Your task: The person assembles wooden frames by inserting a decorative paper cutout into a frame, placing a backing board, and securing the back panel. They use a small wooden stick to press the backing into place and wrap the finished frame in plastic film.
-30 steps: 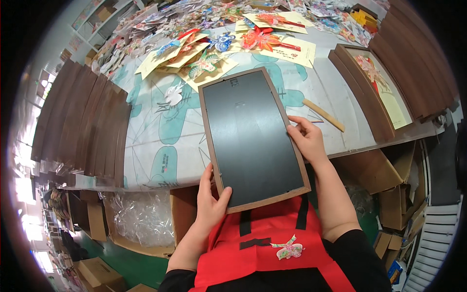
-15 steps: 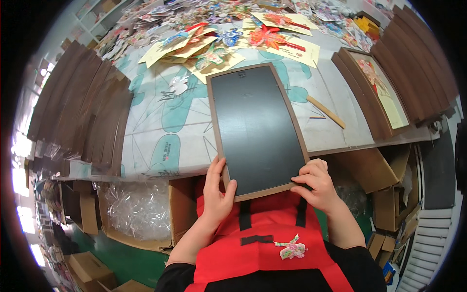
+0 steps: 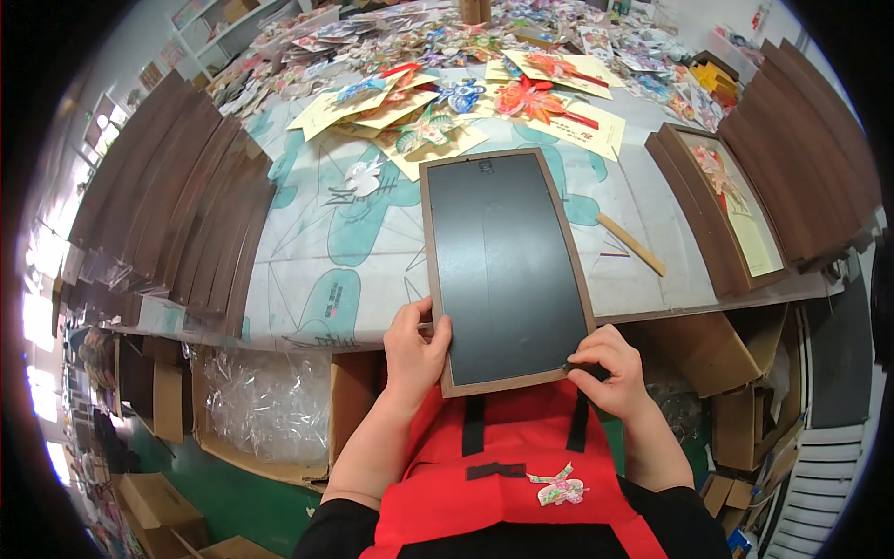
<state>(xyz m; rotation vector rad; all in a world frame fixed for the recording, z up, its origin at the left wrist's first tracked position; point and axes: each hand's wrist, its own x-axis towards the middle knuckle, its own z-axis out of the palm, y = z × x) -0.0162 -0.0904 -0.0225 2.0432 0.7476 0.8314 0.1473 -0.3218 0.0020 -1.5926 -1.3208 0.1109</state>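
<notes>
A brown picture frame with a black backing board faces back side up, its near end over my red apron and its far part over the table. My left hand grips its left side near the lower corner, with the thumb along the edge. My right hand is closed at the lower right corner, thumb and forefinger pinched together at the edge. A small dark patch shows between those fingers; I cannot make out what it is. Beyond the frame lie cream cards bearing colourful butterfly-like ornaments.
Brown frames stand stacked at the left and right. One framed piece leans on the right stack. A wooden stick and a white cutout lie on the table. Below are cardboard boxes, one with clear plastic.
The whole view has shifted slightly, with the table now lower and further right. Both hands stay at the frame's near corners; the right fingers are a little differently placed at the edge.
</notes>
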